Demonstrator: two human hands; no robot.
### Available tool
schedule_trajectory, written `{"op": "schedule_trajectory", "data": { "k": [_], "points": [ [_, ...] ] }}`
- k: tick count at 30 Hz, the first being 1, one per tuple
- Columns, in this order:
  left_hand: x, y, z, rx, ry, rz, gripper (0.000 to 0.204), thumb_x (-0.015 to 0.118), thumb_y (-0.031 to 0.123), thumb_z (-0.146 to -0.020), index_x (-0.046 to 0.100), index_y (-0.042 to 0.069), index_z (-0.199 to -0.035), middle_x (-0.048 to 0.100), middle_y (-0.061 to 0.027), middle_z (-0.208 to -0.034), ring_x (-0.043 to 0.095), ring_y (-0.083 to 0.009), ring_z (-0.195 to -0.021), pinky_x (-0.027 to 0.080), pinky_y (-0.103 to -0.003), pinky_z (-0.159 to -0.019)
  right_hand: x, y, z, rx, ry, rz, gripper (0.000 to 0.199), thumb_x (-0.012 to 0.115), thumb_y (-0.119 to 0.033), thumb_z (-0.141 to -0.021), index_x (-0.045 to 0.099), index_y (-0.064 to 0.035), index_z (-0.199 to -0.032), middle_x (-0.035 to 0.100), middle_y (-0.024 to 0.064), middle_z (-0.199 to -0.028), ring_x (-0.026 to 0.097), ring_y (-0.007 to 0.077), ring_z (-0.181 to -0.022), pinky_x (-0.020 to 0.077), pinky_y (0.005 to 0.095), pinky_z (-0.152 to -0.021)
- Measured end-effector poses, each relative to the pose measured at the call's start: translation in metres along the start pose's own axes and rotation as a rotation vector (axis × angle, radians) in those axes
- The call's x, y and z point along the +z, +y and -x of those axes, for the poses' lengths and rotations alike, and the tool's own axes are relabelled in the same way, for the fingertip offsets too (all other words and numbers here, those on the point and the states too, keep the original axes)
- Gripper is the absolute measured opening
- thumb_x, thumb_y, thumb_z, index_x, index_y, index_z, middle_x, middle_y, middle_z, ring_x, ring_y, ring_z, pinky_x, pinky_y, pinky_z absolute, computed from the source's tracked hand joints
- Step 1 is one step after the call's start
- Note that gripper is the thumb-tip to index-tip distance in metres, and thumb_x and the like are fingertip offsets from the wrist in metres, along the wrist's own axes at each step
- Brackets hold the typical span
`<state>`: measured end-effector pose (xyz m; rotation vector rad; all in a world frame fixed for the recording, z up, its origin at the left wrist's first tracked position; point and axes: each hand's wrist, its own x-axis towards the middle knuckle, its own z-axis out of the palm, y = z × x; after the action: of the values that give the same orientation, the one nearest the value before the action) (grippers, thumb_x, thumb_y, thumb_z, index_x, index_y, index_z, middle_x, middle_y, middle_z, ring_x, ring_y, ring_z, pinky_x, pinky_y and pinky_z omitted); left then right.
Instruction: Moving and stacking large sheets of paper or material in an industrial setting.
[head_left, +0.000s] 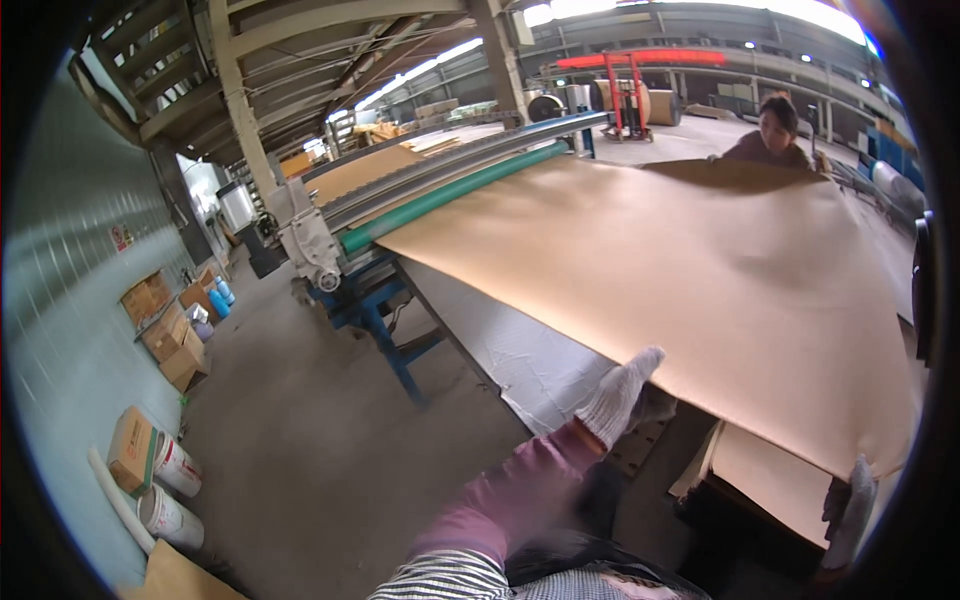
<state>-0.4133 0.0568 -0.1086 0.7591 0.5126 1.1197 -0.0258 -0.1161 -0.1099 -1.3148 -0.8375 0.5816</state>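
Note:
A large brown cardboard sheet (650,270) stretches from a green roller (455,200) on a machine at the far left toward me. My left hand (622,392), in a white knitted glove, grips the sheet's near-left edge, thumb on top and fingers beneath. At the near-right corner my gloved right hand (850,510) is closed on the edge; the sheet hides part of its grip. Across from me, a person (772,140) stands at the sheet's far edge, their hands mostly hidden. Below the near edge lies a stack of brown sheets (775,475).
A silvery surface (500,340) slopes under the sheet beside the machine's blue legs (395,355). Cartons (172,340) and white buckets (170,515) line the wall at left. Farther back stand a red lifting frame (625,95) and large paper rolls (662,106).

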Motion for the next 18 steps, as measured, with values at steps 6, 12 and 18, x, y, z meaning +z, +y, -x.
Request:
{"op": "schedule_trajectory", "data": {
  "k": [6,12,18],
  "points": [
    [0.028,-0.070,-0.011,-0.310,-0.032,0.033,0.025,0.051,0.025,-0.094,0.051,0.005,-0.109,0.063,-0.0119,-0.091,0.067,-0.0225,-0.072,0.060,-0.041,-0.062,-0.048,-0.006,0.003,0.102,0.119,0.097,0.033,0.052,-0.037,-0.091,0.048,-0.0127,-0.069,0.041,-0.0024,-0.046,0.034,0.0075,-0.030,0.0226,0.0200,-0.028],
    [0.078,-0.113,-0.004,-0.512,0.086,0.064,0.027,0.050,0.025,-0.094,0.048,0.004,-0.111,0.060,-0.0163,-0.095,0.066,-0.0273,-0.076,0.059,-0.040,-0.065,-0.064,0.025,0.009,0.266,0.358,-0.142,0.032,0.053,-0.040,-0.092,0.052,-0.0132,-0.074,0.043,-0.0030,-0.054,0.032,0.0062,-0.039,0.0210,0.0204,-0.036],
    [0.098,-0.164,-0.006,-0.357,-0.136,0.107,0.030,0.048,0.030,-0.096,0.054,0.004,-0.110,0.059,-0.0095,-0.104,0.062,-0.0181,-0.087,0.057,-0.033,-0.072,0.065,0.017,0.059,0.461,-0.225,-0.411,0.045,0.053,-0.048,-0.091,0.053,-0.0061,-0.110,0.059,0.0057,-0.084,0.051,0.0082,-0.062,0.0400,0.0185,-0.056]
  ]
}}
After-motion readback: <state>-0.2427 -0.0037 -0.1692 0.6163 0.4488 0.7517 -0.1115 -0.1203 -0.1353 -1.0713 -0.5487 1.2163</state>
